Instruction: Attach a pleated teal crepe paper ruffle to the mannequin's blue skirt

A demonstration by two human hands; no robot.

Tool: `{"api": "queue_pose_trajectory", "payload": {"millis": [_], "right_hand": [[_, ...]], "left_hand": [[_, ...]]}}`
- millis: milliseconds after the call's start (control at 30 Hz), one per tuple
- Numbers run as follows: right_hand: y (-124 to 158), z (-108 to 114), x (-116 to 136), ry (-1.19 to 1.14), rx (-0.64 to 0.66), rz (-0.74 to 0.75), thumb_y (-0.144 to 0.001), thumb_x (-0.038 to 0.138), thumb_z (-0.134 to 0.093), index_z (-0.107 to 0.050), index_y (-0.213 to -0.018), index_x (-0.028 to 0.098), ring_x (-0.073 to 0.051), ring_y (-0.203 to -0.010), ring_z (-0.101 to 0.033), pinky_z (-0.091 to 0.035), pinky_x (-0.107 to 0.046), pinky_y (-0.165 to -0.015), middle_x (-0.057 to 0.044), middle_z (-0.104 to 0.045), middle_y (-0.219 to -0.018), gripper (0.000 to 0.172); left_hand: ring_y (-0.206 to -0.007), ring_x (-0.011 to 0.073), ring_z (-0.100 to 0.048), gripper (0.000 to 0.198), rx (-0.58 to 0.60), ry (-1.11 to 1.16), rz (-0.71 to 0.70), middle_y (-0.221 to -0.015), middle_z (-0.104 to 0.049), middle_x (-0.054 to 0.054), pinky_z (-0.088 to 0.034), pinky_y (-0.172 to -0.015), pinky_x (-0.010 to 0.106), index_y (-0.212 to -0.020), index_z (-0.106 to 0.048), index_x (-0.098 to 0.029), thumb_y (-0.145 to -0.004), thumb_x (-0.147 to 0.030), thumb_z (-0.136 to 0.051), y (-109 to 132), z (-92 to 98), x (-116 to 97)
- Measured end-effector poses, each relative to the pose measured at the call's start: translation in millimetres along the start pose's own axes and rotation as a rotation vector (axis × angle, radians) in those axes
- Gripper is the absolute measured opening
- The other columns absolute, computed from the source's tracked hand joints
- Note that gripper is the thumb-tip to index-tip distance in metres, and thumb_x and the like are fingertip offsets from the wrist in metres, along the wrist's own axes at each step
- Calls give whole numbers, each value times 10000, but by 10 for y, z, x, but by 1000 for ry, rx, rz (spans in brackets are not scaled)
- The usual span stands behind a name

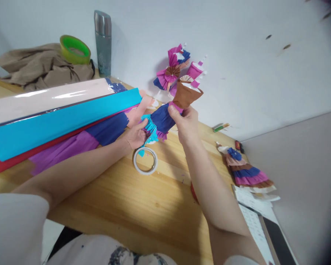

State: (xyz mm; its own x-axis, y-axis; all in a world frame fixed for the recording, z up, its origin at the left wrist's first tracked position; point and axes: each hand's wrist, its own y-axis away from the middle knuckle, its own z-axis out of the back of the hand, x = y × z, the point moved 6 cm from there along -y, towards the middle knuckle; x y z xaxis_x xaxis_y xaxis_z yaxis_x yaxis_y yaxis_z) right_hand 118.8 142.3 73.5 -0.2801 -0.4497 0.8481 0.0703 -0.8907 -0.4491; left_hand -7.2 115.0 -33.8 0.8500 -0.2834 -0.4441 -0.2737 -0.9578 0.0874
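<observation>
A crepe-paper figure (165,116) with a brown top, a dark blue middle and a turquoise frill is held above the wooden table (143,206). My right hand (185,123) is closed around its blue and brown part. My left hand (136,134) pinches the turquoise frill at its lower end. A white tape roll (145,160) lies on the table just under my hands. Behind the figure, paper fans (176,71) in pink, blue and brown lean at the wall.
Rolls of crepe paper (52,123) in pink, turquoise, red, purple and blue lie at the left. A green tape roll (74,49) sits on a beige cloth (41,68) beside a steel flask (103,42). A layered paper dress (246,173) and papers (255,213) lie at right.
</observation>
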Motion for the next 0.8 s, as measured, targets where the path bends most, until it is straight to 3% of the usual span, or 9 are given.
{"api": "queue_pose_trajectory", "payload": {"millis": [167, 333, 400, 600, 733, 800], "right_hand": [[-27, 90, 97, 167, -42, 82, -759, 652, -679, -637, -826, 218, -206, -686, -606, -514, -373, -672, -18, -676, -737, 442], [-33, 248, 205, 284, -58, 129, -786, 565, -686, -642, -865, 214, -235, -728, -626, -520, -409, -722, -36, -691, -769, 362], [-34, 295, 227, 300, -50, 137, -785, 541, -692, -650, -882, 207, -240, -752, -637, -520, -407, -736, -38, -710, -795, 350], [-26, 364, 228, 320, 5, 162, -791, 540, -686, -674, -912, 200, -249, -816, -657, -521, -398, -781, -37, -735, -834, 361], [-34, 399, 205, 305, 38, 170, -791, 521, -700, -691, -921, 199, -258, -849, -662, -531, -410, -810, -41, -741, -858, 347], [-47, 424, 184, 280, 45, 175, -792, 515, -704, -694, -927, 195, -256, -855, -663, -533, -417, -827, -42, -738, -865, 348]], "left_hand": [[-749, 175, -715, 176, -162, -110, 33, -823, -734, 70, -594, -716, 279, -917, -698, -155, -963, -318, -649, 51, 164, 4], [-728, 196, -709, 392, -283, -528, 32, -789, -740, 126, -578, -688, 270, -794, -723, -121, -839, -507, -767, 138, 285, -21], [-684, 186, -690, 390, -249, -660, 28, -729, -726, 113, -559, -667, 264, -720, -717, -109, -782, -479, -825, 182, 233, 1], [-637, 143, -612, 144, 111, -984, -3, -696, -697, 35, -453, -577, 212, -723, -754, -150, -754, -284, -799, 227, -137, 191], [-598, 143, -565, 104, 151, -1050, -72, -668, -651, 24, -405, -527, 226, -687, -722, -163, -753, -235, -759, 155, -236, 268], [-537, 120, -497, 176, 132, -1092, -100, -588, -576, 1, -354, -495, 222, -599, -663, -163, -757, -207, -728, 120, -247, 280]]}}
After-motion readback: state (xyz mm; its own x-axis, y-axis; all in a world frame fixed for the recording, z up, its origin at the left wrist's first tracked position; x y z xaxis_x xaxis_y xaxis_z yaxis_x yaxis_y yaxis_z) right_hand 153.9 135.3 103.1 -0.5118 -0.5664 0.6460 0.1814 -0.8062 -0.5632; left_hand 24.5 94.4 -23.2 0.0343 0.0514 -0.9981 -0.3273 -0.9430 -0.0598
